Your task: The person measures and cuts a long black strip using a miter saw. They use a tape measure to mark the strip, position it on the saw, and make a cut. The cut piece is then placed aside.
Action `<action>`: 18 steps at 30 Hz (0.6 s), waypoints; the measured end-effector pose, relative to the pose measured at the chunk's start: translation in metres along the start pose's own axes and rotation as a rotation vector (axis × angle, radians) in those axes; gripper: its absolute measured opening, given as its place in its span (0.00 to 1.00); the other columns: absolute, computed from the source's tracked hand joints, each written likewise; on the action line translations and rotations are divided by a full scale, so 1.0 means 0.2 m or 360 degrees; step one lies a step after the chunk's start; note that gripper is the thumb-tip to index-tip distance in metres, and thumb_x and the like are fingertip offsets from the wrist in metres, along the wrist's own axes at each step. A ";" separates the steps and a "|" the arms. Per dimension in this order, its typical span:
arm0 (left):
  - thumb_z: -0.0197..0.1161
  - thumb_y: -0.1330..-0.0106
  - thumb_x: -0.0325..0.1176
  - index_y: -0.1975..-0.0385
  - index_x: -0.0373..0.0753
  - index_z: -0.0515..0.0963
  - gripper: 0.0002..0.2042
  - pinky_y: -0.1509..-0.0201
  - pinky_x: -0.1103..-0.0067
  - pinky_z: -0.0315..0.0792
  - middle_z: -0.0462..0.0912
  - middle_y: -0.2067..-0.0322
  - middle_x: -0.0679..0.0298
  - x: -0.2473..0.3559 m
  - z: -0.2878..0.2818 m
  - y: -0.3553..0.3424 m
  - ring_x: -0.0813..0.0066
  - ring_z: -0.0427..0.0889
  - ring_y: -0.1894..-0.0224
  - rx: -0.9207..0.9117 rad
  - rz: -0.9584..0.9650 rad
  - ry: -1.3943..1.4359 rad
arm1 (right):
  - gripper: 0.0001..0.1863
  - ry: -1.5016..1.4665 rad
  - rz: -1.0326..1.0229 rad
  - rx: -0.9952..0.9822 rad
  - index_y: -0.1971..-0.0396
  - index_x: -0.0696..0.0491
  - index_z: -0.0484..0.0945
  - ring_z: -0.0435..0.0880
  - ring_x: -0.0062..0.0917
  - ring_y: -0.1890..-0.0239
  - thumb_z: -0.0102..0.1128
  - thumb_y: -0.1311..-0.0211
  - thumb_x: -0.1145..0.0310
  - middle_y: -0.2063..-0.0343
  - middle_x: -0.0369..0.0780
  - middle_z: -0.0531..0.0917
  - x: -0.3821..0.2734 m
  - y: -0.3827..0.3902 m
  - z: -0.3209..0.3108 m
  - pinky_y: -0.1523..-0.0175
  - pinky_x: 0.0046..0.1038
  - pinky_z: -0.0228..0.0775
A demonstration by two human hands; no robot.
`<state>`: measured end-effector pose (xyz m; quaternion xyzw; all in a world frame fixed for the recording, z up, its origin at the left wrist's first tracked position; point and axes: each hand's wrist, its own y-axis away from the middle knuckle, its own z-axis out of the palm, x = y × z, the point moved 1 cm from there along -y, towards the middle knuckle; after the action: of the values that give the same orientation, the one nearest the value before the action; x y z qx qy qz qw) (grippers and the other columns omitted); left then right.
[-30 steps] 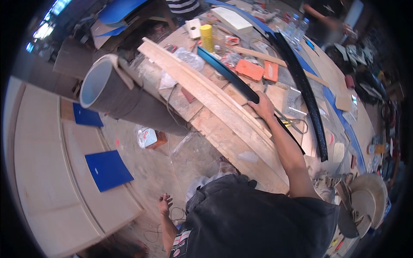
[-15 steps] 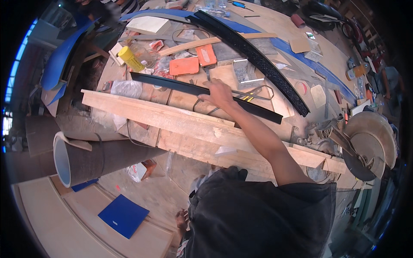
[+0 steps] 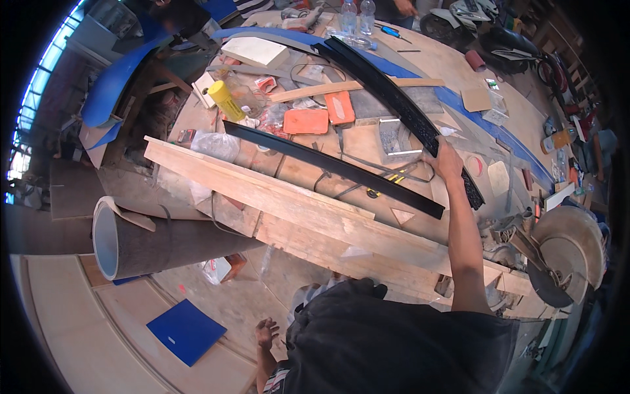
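Note:
My right hand (image 3: 446, 162) reaches across the workbench and grips a long, slightly curved black strip (image 3: 384, 82) near its closer end. The strip lies slanting over the clutter, its far end toward the back of the bench. A shorter black strip (image 3: 328, 165) lies to the left of my right arm, touched by no hand. My left hand (image 3: 266, 333) hangs low beside my body, away from the bench, its fingers loosely bent and apart with nothing in them. The palm side of my right hand is hidden.
Wooden boards (image 3: 262, 187) run along the bench's near edge. At the right stands a circular saw (image 3: 567, 259). Orange boxes (image 3: 306, 121), a yellow can (image 3: 226, 100) and a metal tray (image 3: 397, 141) crowd the middle. A large dark tube (image 3: 164, 243) lies at the left.
My right hand has left the shorter black strip and moved right onto the longer one. The shorter strip now lies free. My left hand has risen slightly, and the view has shifted.

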<state>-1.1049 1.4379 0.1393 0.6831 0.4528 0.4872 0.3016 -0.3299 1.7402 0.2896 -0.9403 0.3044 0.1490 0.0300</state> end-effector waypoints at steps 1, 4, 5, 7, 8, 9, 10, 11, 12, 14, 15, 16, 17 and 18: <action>0.69 0.26 0.54 0.34 0.36 0.74 0.31 0.50 0.58 0.82 0.86 0.44 0.51 0.03 0.00 -0.02 0.52 0.89 0.47 -0.0037 0.0047 0.0026 | 0.37 -0.0050 -0.0019 0.0031 0.37 0.55 0.80 0.86 0.49 0.41 0.82 0.44 0.53 0.46 0.54 0.88 0.01 -0.01 0.01 0.38 0.47 0.79; 0.69 0.26 0.53 0.36 0.35 0.75 0.29 0.50 0.58 0.82 0.87 0.45 0.51 0.10 0.01 -0.08 0.53 0.89 0.48 -0.0081 0.0115 0.0020 | 0.35 -0.0136 -0.0104 0.0053 0.37 0.56 0.80 0.86 0.50 0.41 0.80 0.44 0.59 0.46 0.55 0.88 0.04 -0.03 0.04 0.37 0.47 0.78; 0.69 0.25 0.52 0.38 0.35 0.76 0.28 0.51 0.58 0.82 0.88 0.47 0.51 0.12 0.03 -0.09 0.53 0.90 0.49 -0.0087 0.0117 0.0027 | 0.35 -0.0146 -0.0100 0.0033 0.36 0.56 0.79 0.86 0.50 0.41 0.79 0.44 0.61 0.46 0.55 0.88 0.06 -0.03 0.04 0.36 0.46 0.78; 0.69 0.25 0.50 0.39 0.35 0.77 0.26 0.51 0.59 0.83 0.88 0.47 0.51 0.15 0.04 -0.13 0.54 0.90 0.49 -0.0075 0.0097 -0.0038 | 0.35 -0.0203 -0.0148 0.0028 0.36 0.56 0.79 0.86 0.51 0.41 0.78 0.44 0.64 0.46 0.56 0.87 0.08 -0.01 0.04 0.35 0.47 0.77; 0.69 0.24 0.50 0.39 0.34 0.77 0.26 0.51 0.58 0.83 0.88 0.47 0.51 0.15 0.05 -0.15 0.53 0.90 0.49 -0.0086 0.0074 -0.0063 | 0.34 -0.0218 -0.0144 0.0009 0.35 0.56 0.79 0.86 0.51 0.41 0.77 0.44 0.65 0.46 0.56 0.87 0.08 0.00 0.04 0.35 0.47 0.77; 0.68 0.24 0.50 0.38 0.34 0.76 0.27 0.51 0.58 0.83 0.88 0.47 0.51 0.16 0.06 -0.16 0.53 0.90 0.49 -0.0133 0.0127 -0.0063 | 0.35 -0.0258 -0.0176 0.0029 0.36 0.57 0.79 0.86 0.52 0.42 0.77 0.46 0.65 0.47 0.57 0.87 0.09 0.03 0.02 0.35 0.46 0.77; 0.68 0.24 0.50 0.37 0.34 0.76 0.28 0.51 0.58 0.83 0.88 0.46 0.51 0.16 0.06 -0.19 0.54 0.90 0.49 -0.0125 0.0085 -0.0141 | 0.35 -0.0290 -0.0197 0.0040 0.37 0.57 0.80 0.87 0.52 0.43 0.77 0.48 0.65 0.48 0.57 0.88 0.09 0.06 0.00 0.36 0.45 0.78; 0.69 0.24 0.51 0.37 0.34 0.76 0.28 0.51 0.59 0.83 0.88 0.47 0.51 0.16 0.05 -0.21 0.54 0.90 0.49 -0.0184 0.0169 -0.0143 | 0.36 -0.0299 -0.0177 0.0038 0.38 0.58 0.81 0.87 0.52 0.44 0.78 0.51 0.66 0.49 0.58 0.88 0.09 0.10 -0.02 0.36 0.44 0.78; 0.69 0.25 0.51 0.38 0.33 0.77 0.28 0.52 0.60 0.83 0.88 0.47 0.51 0.16 0.06 -0.24 0.55 0.90 0.50 -0.0212 0.0196 -0.0185 | 0.35 -0.0351 -0.0213 0.0005 0.38 0.58 0.80 0.87 0.53 0.43 0.77 0.48 0.66 0.48 0.58 0.88 0.09 0.14 -0.06 0.36 0.45 0.77; 0.69 0.25 0.51 0.39 0.33 0.78 0.28 0.53 0.62 0.83 0.88 0.48 0.52 0.19 0.06 -0.29 0.57 0.91 0.51 -0.0280 0.0289 -0.0278 | 0.33 -0.0401 -0.0195 -0.0092 0.37 0.59 0.80 0.86 0.53 0.42 0.75 0.44 0.66 0.48 0.57 0.88 0.10 0.27 -0.15 0.36 0.46 0.77; 0.69 0.25 0.52 0.40 0.33 0.79 0.27 0.54 0.63 0.83 0.89 0.49 0.52 0.21 0.05 -0.29 0.59 0.91 0.52 -0.0313 0.0341 -0.0336 | 0.32 -0.0464 -0.0226 -0.0079 0.38 0.59 0.80 0.86 0.52 0.43 0.75 0.44 0.66 0.49 0.57 0.88 0.11 0.39 -0.19 0.37 0.45 0.77; 0.70 0.25 0.52 0.42 0.33 0.80 0.27 0.54 0.64 0.83 0.89 0.50 0.53 0.26 0.07 -0.30 0.60 0.92 0.53 -0.0319 0.0345 -0.0428 | 0.31 -0.0518 -0.0246 -0.0046 0.39 0.59 0.81 0.87 0.52 0.44 0.74 0.44 0.67 0.50 0.57 0.88 0.11 0.50 -0.24 0.38 0.43 0.77; 0.69 0.25 0.51 0.54 0.32 0.87 0.23 0.56 0.70 0.83 0.91 0.60 0.57 0.33 0.09 -0.29 0.66 0.91 0.59 -0.0328 0.0483 -0.0409 | 0.30 -0.0577 -0.0266 -0.0010 0.40 0.60 0.81 0.87 0.51 0.45 0.73 0.44 0.67 0.51 0.57 0.88 0.11 0.62 -0.29 0.38 0.42 0.77; 0.69 0.24 0.51 0.61 0.33 0.87 0.22 0.58 0.71 0.82 0.90 0.65 0.59 0.44 0.11 -0.27 0.69 0.90 0.63 -0.0530 0.0609 -0.0462 | 0.29 -0.0623 -0.0290 0.0040 0.41 0.60 0.82 0.88 0.49 0.46 0.73 0.44 0.67 0.52 0.55 0.89 0.10 0.74 -0.33 0.40 0.41 0.77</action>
<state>-1.0919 1.5403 0.1198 0.7597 0.1817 0.5000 0.3739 -0.3834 1.5978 0.3509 -0.9166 0.2084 0.3218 0.1134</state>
